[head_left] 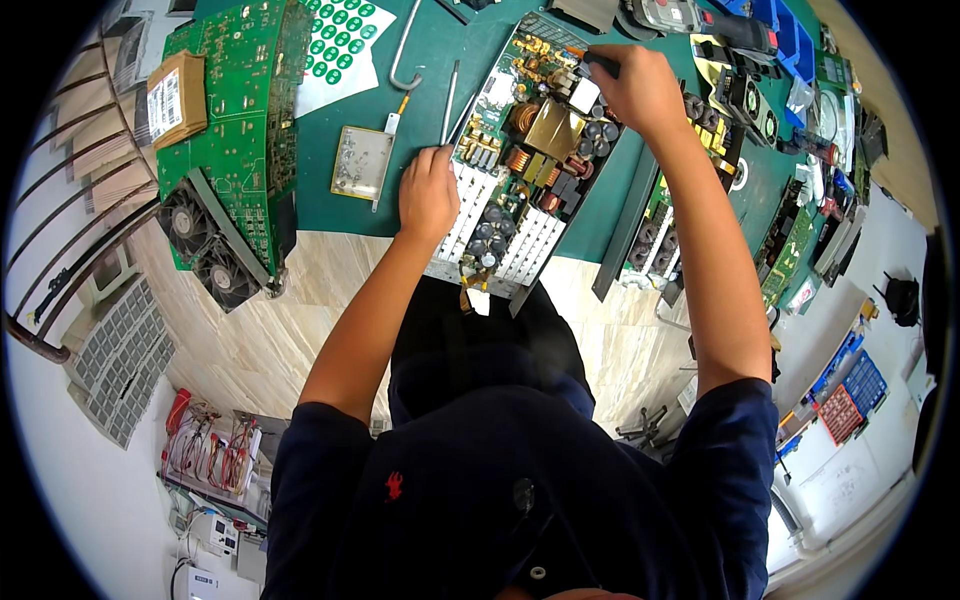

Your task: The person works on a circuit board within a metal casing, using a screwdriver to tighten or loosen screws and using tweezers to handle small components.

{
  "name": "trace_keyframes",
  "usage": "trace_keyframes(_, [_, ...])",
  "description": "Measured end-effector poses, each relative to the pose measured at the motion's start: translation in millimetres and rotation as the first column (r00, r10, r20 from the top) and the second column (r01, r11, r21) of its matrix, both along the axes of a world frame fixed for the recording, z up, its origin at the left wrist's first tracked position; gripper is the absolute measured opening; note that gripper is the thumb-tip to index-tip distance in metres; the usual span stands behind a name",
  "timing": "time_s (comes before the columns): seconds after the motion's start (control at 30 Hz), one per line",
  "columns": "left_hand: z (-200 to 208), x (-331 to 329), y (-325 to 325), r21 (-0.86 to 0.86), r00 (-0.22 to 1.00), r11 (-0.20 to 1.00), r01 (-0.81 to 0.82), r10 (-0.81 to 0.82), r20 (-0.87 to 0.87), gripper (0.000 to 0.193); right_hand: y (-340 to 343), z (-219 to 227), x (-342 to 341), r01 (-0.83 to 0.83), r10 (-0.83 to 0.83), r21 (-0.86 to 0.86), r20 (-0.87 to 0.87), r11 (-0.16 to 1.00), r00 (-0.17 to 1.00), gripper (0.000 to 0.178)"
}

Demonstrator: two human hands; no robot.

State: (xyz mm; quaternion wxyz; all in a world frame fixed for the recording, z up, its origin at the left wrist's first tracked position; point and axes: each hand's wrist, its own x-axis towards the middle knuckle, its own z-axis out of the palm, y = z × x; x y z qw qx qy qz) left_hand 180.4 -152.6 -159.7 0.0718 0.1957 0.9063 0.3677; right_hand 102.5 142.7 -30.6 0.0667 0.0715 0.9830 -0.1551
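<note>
A person in a navy short-sleeved shirt point(480, 450) works at a green tabletop point(320, 212). Directly ahead, at twelve o'clock, lies the open electronics unit point(553, 130), slightly tilted clockwise, with white slatted panels point(530, 243) at its near end. At eleven o'clock the left hand point(430, 195) rests against the unit's left edge; its fingertips are hidden, so I cannot tell whether its grip pinches anything. At one o'clock the right hand point(638, 88) reaches the far end, its grip closed around a black-and-orange tool point(604, 66), perhaps a screwdriver.

I judge the work midway: the unit is uncovered, while coils and capacitors sit in place across it. How much remains I cannot tell.

Farther out, a shallow metal tray point(362, 162) lies at eleven o'clock and a large green circuit board point(235, 130) at ten. Beyond, blue bins point(795, 40) stand at two.
</note>
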Motion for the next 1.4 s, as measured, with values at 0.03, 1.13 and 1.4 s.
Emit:
trace_keyframes(0.03, [-2,0,0,0.001,1.0,1.0,0.001,-0.001,-0.015,0.026,-2,1,-2,0.004,-0.004,0.018,0.017,1.0,1.0,0.025])
trace_keyframes(1.13, [-7,3,-2,0.003,0.999,0.999,-0.047,0.047,-0.025,0.025,-47,26,-107,-0.371,0.298,0.344,0.246,0.863,0.922,0.011])
trace_keyframes(1.4, [-8,1,-1,-0.018,0.999,0.999,-0.031,0.031,-0.025,0.024,-58,40,-93,-0.456,0.335,0.419,0.33,0.785,0.882,0.012])
